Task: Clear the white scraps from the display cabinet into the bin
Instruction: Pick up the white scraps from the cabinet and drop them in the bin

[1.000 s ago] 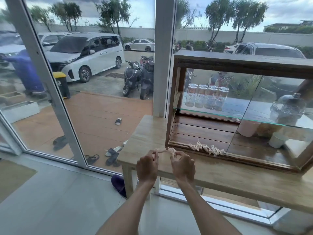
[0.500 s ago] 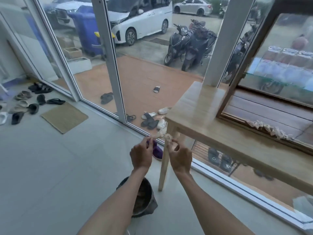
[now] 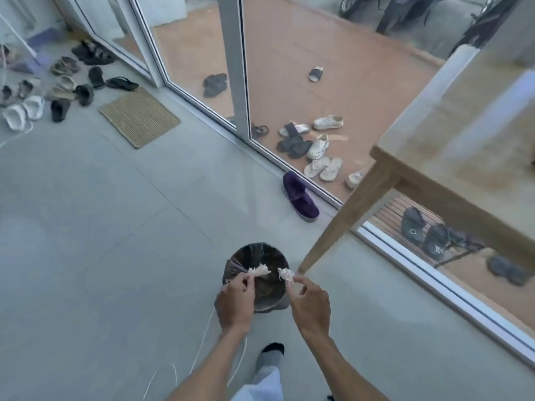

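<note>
Over the bin (image 3: 256, 273) on the floor, seen from my head camera, I hold both hands side by side. My left hand (image 3: 236, 298) pinches one white scrap (image 3: 260, 270) between thumb and fingers, which are closed on it. My right hand (image 3: 311, 303) pinches a second white scrap (image 3: 285, 274) the same way at the fingertips, its other fingers curled loosely. Both scraps hang above the dark, liner-wrapped mouth of the bin, the right one nearer its rim, so I judge they should fall inside once I let go. I grip them only at the tips because they are light and crumpled, and a tip pinch releases cleanly. The bin stands just beside the leg of the desk (image 3: 451, 157), close to where I work. The display cabinet is out of view, so I cannot tell how many scraps remain there. A thin white cord (image 3: 202, 351) trails on the floor near my foot, clear of the bin.
</note>
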{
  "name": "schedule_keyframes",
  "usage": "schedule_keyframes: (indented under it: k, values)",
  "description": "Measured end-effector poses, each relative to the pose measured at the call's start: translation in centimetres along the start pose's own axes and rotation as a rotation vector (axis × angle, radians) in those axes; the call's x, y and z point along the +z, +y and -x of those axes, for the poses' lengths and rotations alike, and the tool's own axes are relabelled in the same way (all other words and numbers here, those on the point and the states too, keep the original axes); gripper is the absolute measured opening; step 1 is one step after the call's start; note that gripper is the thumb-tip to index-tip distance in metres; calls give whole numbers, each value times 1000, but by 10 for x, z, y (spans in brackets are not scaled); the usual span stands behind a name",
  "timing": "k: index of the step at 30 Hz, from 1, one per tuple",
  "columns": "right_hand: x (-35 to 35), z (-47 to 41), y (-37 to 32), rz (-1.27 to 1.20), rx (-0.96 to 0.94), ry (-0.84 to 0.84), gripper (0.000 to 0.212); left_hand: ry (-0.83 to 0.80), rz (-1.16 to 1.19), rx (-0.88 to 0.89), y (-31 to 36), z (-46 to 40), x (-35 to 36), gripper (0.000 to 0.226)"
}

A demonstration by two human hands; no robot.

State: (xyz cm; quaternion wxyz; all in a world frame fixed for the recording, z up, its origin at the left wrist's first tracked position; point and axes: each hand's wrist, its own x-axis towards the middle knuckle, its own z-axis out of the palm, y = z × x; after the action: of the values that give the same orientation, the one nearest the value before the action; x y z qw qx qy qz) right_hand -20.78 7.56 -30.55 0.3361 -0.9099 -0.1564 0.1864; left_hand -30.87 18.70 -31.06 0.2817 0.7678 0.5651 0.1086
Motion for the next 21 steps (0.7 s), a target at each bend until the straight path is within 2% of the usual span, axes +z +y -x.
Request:
schedule_keyframes:
  k: [6,11,21]
  values:
    - [41,-18,36,-12,123,-81,18,-78,18,-168,-27,-9,56,13]
    - [62,-40,50,-29,174,-101,19,-113,48,-194,-34,-19,90,15]
    - [86,-68,62,103,36,-280,36,-262,75,-111,-60,-34,117,26]
